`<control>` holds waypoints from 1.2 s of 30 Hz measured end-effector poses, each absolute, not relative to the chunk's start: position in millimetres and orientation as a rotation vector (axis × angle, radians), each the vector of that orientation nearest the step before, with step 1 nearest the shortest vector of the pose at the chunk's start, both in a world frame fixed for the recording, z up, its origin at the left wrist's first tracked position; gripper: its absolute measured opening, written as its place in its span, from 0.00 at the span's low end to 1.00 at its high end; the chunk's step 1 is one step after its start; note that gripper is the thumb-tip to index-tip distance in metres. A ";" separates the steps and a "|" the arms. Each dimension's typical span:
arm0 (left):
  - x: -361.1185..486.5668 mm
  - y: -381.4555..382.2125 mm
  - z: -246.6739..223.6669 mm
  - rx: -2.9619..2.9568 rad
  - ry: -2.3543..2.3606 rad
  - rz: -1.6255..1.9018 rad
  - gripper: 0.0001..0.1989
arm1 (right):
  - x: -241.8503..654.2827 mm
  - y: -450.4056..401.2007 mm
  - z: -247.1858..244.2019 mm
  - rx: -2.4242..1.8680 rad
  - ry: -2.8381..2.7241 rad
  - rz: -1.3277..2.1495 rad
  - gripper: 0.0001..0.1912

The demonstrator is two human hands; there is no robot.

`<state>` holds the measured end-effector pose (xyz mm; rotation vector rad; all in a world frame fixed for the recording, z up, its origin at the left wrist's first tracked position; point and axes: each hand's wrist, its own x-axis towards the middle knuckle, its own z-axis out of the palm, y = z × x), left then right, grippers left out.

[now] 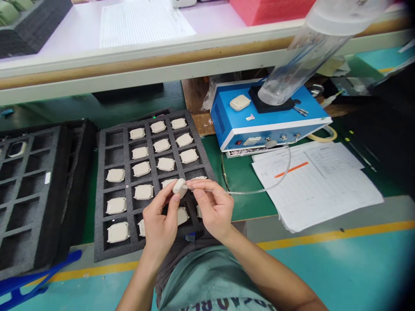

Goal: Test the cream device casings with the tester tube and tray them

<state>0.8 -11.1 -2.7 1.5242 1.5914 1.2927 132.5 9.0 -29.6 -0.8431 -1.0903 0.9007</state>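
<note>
1. On the far left, a dark foam tray (53,151) stands well apart from both hands, one dark-faced piece (17,149) in its upper part. It looks out of the way of this step, so leave it alone.

2. Next along, a second foam tray (127,175) carries cream cases (116,175), one to a compartment. Work just above it, as now, so that a slip would probably be short; mind that the wrists do not knock the nearest pieces.

3. Over the lower part of this tray, the left hand (162,222) pinches one case (178,188) between thumb and forefinger, turned edge-on towards the other hand. Grip by the rim, firmly enough to resist a push, and keep fingertips off the spot being worked.

4. Just beside it, the right hand (215,209) has thumb and fingers pressed together on the end of a clear tube (249,192). The tip meets the case or nearly so; whether it is seated cannot be told. Bring it in straight, hold it square, and avoid squeezing the tube flat.

5. Further right, the tube curves over the papers (333,190) up to the front of a blue box (275,119). Leave slack in that curve: a taut line could tug the tip aside. Another case (240,103) lies on the box top, best left undisturbed.
</note>
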 end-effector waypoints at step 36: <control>-5.5 -4.0 -7.2 1.553 1.641 1.322 0.17 | 126.8 19.1 -25.9 -0.807 -1.090 0.852 0.07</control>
